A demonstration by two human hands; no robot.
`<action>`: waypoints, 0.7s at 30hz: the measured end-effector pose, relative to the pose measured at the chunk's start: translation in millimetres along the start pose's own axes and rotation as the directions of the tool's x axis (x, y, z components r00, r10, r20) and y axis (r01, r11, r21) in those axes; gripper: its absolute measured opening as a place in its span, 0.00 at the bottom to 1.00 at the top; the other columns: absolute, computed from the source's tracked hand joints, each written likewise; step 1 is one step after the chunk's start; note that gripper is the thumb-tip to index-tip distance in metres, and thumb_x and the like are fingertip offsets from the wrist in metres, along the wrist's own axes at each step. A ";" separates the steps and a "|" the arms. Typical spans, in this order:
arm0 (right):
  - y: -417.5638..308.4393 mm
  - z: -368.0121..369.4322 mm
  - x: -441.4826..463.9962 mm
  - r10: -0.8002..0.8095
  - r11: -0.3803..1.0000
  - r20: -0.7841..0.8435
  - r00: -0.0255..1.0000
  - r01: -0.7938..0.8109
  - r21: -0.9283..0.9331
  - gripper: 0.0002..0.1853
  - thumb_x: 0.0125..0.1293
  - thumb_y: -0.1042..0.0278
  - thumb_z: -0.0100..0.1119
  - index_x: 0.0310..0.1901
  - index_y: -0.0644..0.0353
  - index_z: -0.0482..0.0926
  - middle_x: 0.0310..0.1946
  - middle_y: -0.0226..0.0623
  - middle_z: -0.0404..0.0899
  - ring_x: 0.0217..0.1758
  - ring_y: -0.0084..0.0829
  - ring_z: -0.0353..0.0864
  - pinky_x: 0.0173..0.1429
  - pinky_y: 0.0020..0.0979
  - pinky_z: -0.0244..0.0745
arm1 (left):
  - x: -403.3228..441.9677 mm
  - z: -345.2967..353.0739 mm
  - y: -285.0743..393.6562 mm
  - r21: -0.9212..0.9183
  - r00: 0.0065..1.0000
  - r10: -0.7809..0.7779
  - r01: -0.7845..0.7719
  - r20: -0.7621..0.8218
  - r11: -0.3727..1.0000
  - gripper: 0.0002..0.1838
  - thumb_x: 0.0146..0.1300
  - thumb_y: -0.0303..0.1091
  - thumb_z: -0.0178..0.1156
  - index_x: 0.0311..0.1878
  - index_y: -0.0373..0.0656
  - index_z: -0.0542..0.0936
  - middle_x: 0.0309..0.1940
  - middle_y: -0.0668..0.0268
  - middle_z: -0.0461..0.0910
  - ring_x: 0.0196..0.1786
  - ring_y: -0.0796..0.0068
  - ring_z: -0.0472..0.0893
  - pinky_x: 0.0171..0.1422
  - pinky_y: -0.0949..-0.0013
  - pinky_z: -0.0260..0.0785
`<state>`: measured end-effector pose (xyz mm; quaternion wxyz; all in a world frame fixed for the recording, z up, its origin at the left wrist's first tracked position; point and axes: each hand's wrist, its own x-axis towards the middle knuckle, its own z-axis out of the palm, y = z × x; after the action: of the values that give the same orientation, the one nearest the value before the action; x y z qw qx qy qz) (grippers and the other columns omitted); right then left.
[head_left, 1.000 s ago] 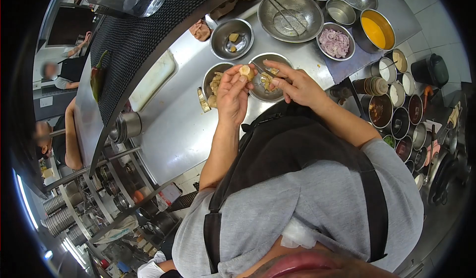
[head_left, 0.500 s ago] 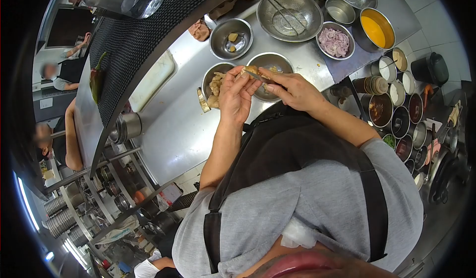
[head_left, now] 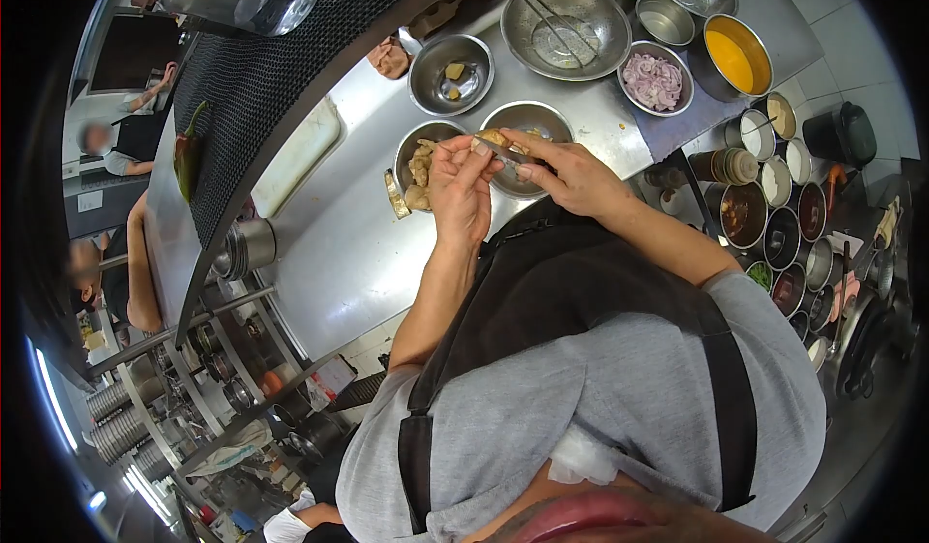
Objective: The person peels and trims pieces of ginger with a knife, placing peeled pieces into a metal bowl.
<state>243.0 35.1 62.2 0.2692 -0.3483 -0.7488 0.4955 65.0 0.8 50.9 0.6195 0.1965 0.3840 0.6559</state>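
My left hand (head_left: 459, 187) is closed, its fingertips pinching a small piece of ginger (head_left: 494, 136). In my right hand (head_left: 584, 183) is a small knife (head_left: 502, 150), its blade lying against the ginger. Both hands meet over the near edge of a steel bowl (head_left: 558, 120) with pale scraps inside. Beside it, partly behind my left hand, another steel bowl (head_left: 404, 146) holds knobbly unpeeled ginger (head_left: 421, 163). Farther back, a third bowl (head_left: 423, 96) contains a few yellowish pieces (head_left: 454, 72). The knife handle is mostly hidden by my right fingers.
A large steel bowl with tongs (head_left: 566, 35), a bowl of sliced onions (head_left: 654, 80) and a pot of orange liquid (head_left: 737, 54) stand at the back right. Seasoning containers (head_left: 774, 180) crowd the right. A white cutting board (head_left: 302, 153) lies left. Two people are beyond the shelf.
The knife and ginger have shifted slightly between my fingers, and the blade now lies flatter. My left hand has moved a touch right. The bowls have stayed put.
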 end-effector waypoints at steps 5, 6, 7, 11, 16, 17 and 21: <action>5.5 7.0 5.6 -0.055 0.998 -0.071 0.996 0.057 0.025 0.21 0.70 0.60 0.51 0.63 0.53 0.67 0.49 0.49 0.79 0.48 0.53 0.78 0.53 0.47 0.71 | -0.9 4.9 -2.3 0.071 0.994 0.102 -0.098 -0.046 0.993 0.10 0.63 0.19 0.58 0.45 0.41 0.72 0.38 0.57 0.83 0.40 0.70 0.83 0.48 0.71 0.76; 8.0 8.9 6.7 -0.056 0.998 -0.073 0.996 0.058 0.025 0.21 0.70 0.60 0.51 0.63 0.53 0.67 0.49 0.49 0.79 0.48 0.53 0.78 0.53 0.47 0.71 | -1.2 5.5 -3.3 0.072 0.994 0.101 -0.098 -0.045 0.993 0.10 0.63 0.19 0.58 0.45 0.41 0.72 0.38 0.57 0.83 0.40 0.70 0.83 0.48 0.71 0.76; 11.3 11.4 7.4 -0.052 0.999 -0.097 0.994 0.050 -0.021 0.18 0.70 0.60 0.51 0.59 0.55 0.69 0.46 0.49 0.79 0.48 0.53 0.78 0.52 0.48 0.70 | -2.1 5.9 -4.8 0.080 0.992 0.113 -0.109 -0.047 0.991 0.10 0.63 0.19 0.58 0.46 0.41 0.72 0.38 0.58 0.83 0.40 0.70 0.83 0.48 0.70 0.76; 10.8 9.1 12.4 -0.026 0.997 -0.088 0.996 0.020 -0.069 0.14 0.70 0.67 0.51 0.53 0.65 0.71 0.41 0.45 0.82 0.45 0.42 0.83 0.50 0.37 0.75 | -3.0 0.3 -14.1 0.118 0.990 0.139 -0.135 -0.025 0.984 0.11 0.63 0.18 0.58 0.47 0.40 0.71 0.40 0.57 0.82 0.41 0.70 0.82 0.49 0.69 0.76; 11.1 3.3 15.0 0.082 0.975 -0.051 0.995 -0.070 0.212 0.10 0.70 0.64 0.51 0.45 0.62 0.70 0.34 0.44 0.82 0.25 0.37 0.80 0.33 0.36 0.72 | -8.7 8.6 -20.1 0.107 0.986 0.166 -0.164 -0.008 0.981 0.12 0.63 0.17 0.58 0.48 0.38 0.71 0.46 0.55 0.80 0.44 0.70 0.81 0.50 0.69 0.75; 8.7 1.0 14.5 0.171 0.942 0.007 0.985 -0.165 0.294 0.10 0.70 0.65 0.51 0.45 0.62 0.71 0.31 0.42 0.82 0.19 0.30 0.78 0.27 0.31 0.71 | -10.2 11.2 -19.6 0.082 0.984 0.176 -0.176 0.010 0.981 0.13 0.62 0.17 0.58 0.49 0.38 0.71 0.48 0.54 0.79 0.45 0.70 0.81 0.51 0.69 0.75; 8.8 -3.7 11.6 0.246 0.827 0.054 0.968 -0.238 0.509 0.12 0.69 0.65 0.53 0.49 0.63 0.72 0.30 0.38 0.81 0.14 0.19 0.71 0.21 0.26 0.66 | -8.1 8.5 -9.1 0.089 0.989 0.135 -0.141 0.063 0.986 0.14 0.63 0.18 0.57 0.51 0.38 0.71 0.49 0.55 0.78 0.47 0.71 0.80 0.51 0.69 0.74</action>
<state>240.9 48.7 56.1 0.2922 -0.3596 -0.5381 0.7041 78.5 -5.4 51.2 0.5735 0.2700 0.3817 0.6727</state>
